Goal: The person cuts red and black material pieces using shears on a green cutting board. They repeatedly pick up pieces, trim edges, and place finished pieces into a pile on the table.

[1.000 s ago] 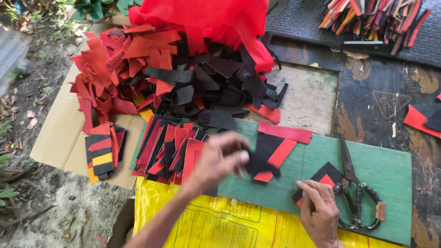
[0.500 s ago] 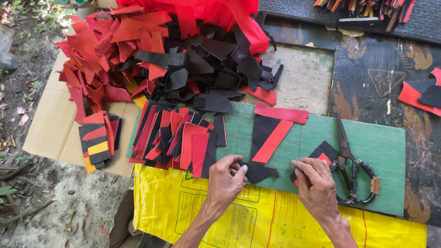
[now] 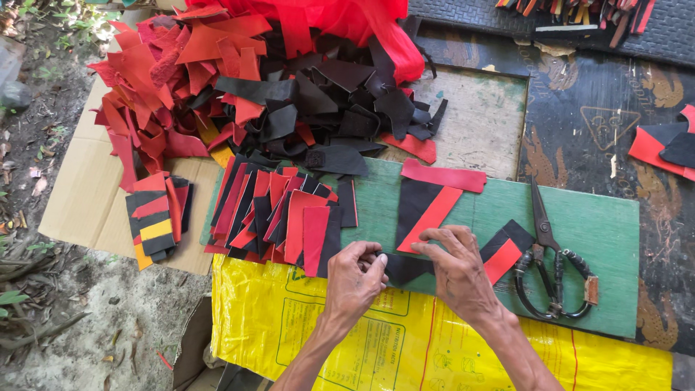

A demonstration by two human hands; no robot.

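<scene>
My left hand [image 3: 355,276] and my right hand [image 3: 457,269] meet at the near edge of a green board [image 3: 601,232], both gripping a black leather piece [image 3: 405,268] that lies between them. Just above them lies a black piece with a red strip [image 3: 427,210] across it and a red strip [image 3: 443,176] beyond. A black-and-red piece [image 3: 507,250] sits right of my right hand. Black scissors [image 3: 548,261] lie on the board further right.
Overlapping red and black strips [image 3: 282,213] fan out at the board's left. A big heap of red and black scraps [image 3: 268,87] lies behind, a small stack [image 3: 156,221] sits on cardboard [image 3: 79,203], and a yellow sack [image 3: 434,347] lies in front.
My left hand drew back from the black-and-red piece to the board's near edge. My right hand shifted left from the small piece near the scissors. Both now hold the black piece.
</scene>
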